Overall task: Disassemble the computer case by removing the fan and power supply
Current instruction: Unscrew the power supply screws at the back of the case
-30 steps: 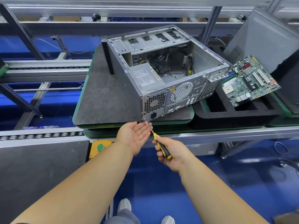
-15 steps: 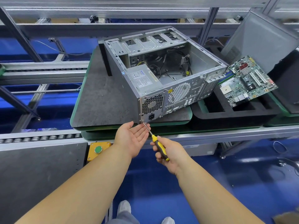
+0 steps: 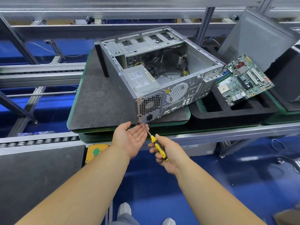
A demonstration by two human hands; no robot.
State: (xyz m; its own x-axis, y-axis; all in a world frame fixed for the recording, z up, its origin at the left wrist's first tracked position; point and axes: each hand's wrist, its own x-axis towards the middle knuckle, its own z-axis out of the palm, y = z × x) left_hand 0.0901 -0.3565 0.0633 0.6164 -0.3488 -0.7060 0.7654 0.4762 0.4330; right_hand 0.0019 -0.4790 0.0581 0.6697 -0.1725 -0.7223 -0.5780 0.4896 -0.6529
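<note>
Grey sheet steel makes up the computer case [image 3: 162, 73], which lies on its side, open face up, on a dark felt-topped pallet [image 3: 100, 101] with a green edge. Loose cables trail across its bare floor, and the boxy power supply [image 3: 141, 78] sits in the near corner, its honeycomb grille and black socket facing the person. A round perforated fan vent shows just right of that grille.

At the case's lower near corner, the right hand [image 3: 168, 153] is wrapped tight around the yellow-and-black handle of a screwdriver [image 3: 154, 140], whose tip meets a screw [image 3: 140, 122] by the socket. The left hand [image 3: 131, 138] is held flat and palm up, fingers spread, right beneath that screw, holding nothing.

A white label with fine print covers the supply's top, too small to read; a yellow warning triangle sticker sits beside the vent. A green motherboard [image 3: 243, 80] rests on a black foam tray [image 3: 227, 111] to the right.
</note>
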